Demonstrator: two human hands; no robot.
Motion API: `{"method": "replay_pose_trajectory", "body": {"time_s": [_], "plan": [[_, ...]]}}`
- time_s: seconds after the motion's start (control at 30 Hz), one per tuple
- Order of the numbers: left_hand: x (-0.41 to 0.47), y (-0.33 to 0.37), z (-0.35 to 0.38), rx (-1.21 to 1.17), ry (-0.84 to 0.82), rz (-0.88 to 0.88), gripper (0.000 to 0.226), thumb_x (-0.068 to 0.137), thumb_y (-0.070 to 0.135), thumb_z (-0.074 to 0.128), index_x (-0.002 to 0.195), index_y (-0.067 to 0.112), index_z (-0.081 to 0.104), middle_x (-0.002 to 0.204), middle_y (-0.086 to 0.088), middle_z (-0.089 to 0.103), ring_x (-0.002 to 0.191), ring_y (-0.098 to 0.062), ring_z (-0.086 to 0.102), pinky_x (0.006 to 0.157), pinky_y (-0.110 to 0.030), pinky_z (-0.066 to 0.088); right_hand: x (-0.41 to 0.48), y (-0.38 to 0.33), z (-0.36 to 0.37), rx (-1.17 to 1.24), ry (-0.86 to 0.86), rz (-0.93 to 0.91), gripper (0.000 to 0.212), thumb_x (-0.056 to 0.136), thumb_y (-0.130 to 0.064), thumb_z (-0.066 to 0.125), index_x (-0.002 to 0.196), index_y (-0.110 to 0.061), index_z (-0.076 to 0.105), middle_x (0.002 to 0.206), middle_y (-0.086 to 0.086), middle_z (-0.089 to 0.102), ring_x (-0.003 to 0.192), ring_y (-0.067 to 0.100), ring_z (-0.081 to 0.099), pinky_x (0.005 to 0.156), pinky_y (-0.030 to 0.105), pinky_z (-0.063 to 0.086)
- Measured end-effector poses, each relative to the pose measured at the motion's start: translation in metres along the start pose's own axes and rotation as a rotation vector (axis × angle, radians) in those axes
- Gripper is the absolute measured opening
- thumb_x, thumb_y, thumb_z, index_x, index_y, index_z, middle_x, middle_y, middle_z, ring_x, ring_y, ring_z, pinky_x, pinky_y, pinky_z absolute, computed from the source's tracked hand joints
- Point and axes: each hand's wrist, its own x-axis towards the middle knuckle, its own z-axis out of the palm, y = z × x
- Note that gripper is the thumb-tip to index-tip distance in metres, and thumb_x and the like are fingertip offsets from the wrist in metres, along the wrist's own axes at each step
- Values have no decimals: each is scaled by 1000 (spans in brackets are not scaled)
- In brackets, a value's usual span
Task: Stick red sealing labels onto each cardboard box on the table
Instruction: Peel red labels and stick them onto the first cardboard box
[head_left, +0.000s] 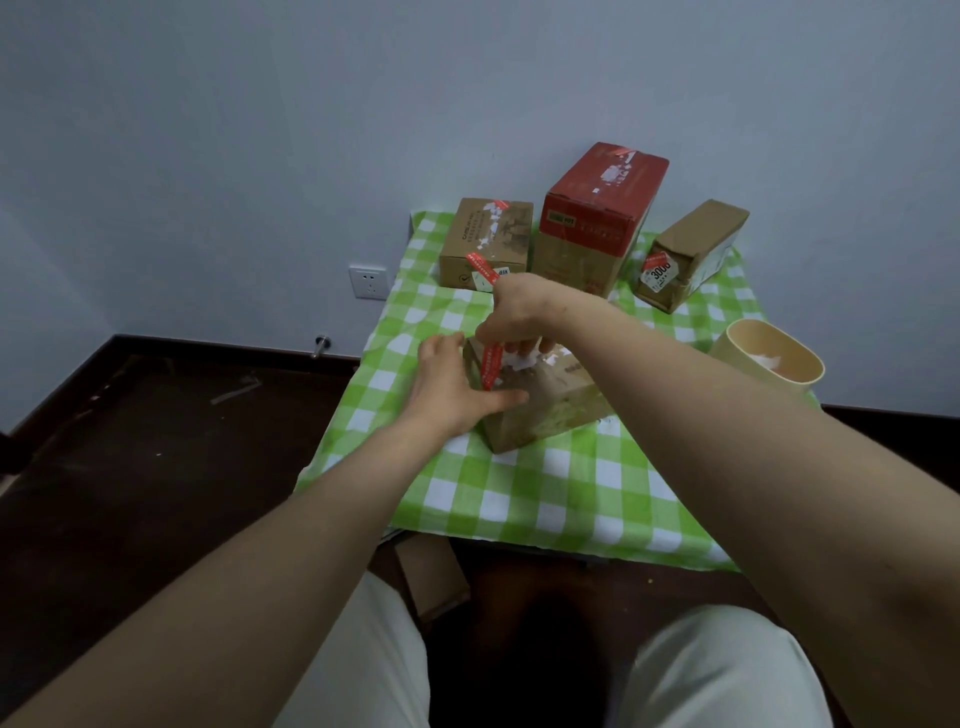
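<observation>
status, head view. i read both hands over the green checked cloth (571, 493).

1. left hand (452, 387): fingers straight and together, pointing away from me, laid flat against the left face of the near cardboard box (550, 410). the thumb runs along the box's near upper edge. it grips nothing.

2. right hand (519, 314): fingers curled downward over the top of the same box. thumb and forefinger appear to pinch the upper end of the red label (490, 369); the contact point is partly hidden by the knuckles, so i give this with reserve.

3. red label: a narrow strip hanging just below the right fingertips, between the two hands, lying down the box's upper left corner. torn white paper patches sit on the box top directly under the right fingers.

4. beyond the right knuckles, three more boxes stand at the far edge of the cloth: a brown box (485, 241) with a red strip over its front edge, a tall red-topped box (597, 213), and a tilted brown box (696, 249) carrying a red and white sticker.

5. to the right of the right forearm: a beige cup (743, 343) holding white scraps.
</observation>
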Motion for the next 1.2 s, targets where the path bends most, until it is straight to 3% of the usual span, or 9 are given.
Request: {"method": "replay_pose_trajectory", "body": {"time_s": [0.13, 0.3, 0.43, 0.53, 0.63, 0.7, 0.83, 1.07, 1.2], "plan": [[-11, 8, 8, -190, 205, -130, 77, 62, 49, 81, 118, 12, 44, 122, -6, 50, 109, -23, 54, 80, -32, 45, 1, 2, 4, 88, 43, 71, 20, 87, -20, 56, 73, -7, 53, 86, 12, 66, 69, 23, 62, 52, 29, 52], [-15, 19, 17, -230, 302, -190, 46, 74, 46, 73, 101, 14, 55, 103, -3, 63, 100, -23, 59, 81, -33, 46, -2, 7, 4, 308, 29, 148, 11, 90, -17, 56, 88, -6, 56, 92, 10, 65, 71, 20, 59, 44, 23, 42], [-16, 20, 17, -242, 360, -211, 20, 81, 31, 68, 90, 14, 64, 96, -2, 69, 97, -24, 61, 80, -31, 44, -1, 15, 4, 463, 7, 146, 19, 90, -16, 57, 104, -5, 62, 87, 5, 67, 74, 19, 63, 63, 30, 45], [-17, 16, 19, -285, 355, -224, 16, 82, 30, 67, 77, 15, 68, 87, -5, 72, 88, -26, 65, 80, -31, 50, -3, 26, 9, 308, 120, 85, 29, 92, -8, 47, 116, 0, 60, 107, 15, 65, 91, 24, 61, 68, 33, 48], [-13, 11, 18, -489, 331, -276, 18, 76, 28, 72, 64, 17, 64, 76, -7, 71, 77, -27, 69, 78, -40, 56, -12, 35, 24, 128, 129, -24, 32, 94, -9, 44, 122, -1, 58, 123, 14, 59, 110, 26, 55, 89, 30, 43], [-11, 9, 16, -667, 339, -326, 14, 76, 20, 72, 69, 12, 63, 75, -10, 69, 69, -26, 69, 72, -40, 59, -13, 42, 39, 81, 70, -103, 33, 96, -16, 45, 126, -5, 53, 125, 9, 53, 116, 24, 49, 91, 27, 38], [-14, 14, 7, -963, 281, -431, 13, 85, 0, 64, 76, 2, 56, 69, -13, 61, 55, -17, 63, 56, -23, 58, -8, 50, 62, -134, 49, -146, 50, 100, -29, 34, 144, -7, 27, 155, 16, 17, 143, 27, 15, 116, 42, 16], [-20, 18, 1, -1135, 229, -535, 13, 87, -5, 60, 76, -2, 53, 75, -17, 60, 66, -23, 62, 73, -33, 57, -12, 52, 65, -113, 35, -143, 54, 102, -29, 28, 150, -11, 11, 158, 13, -2, 146, 26, -3, 116, 42, 1], [-23, 16, -3, -1179, 203, -558, 6, 88, -5, 57, 94, -7, 57, 79, -18, 62, 70, -23, 64, 79, -34, 54, -11, 53, 67, -117, 39, -138, 54, 102, -30, 27, 150, -12, 10, 159, 12, -4, 146, 25, -4, 116, 42, 1]]}}
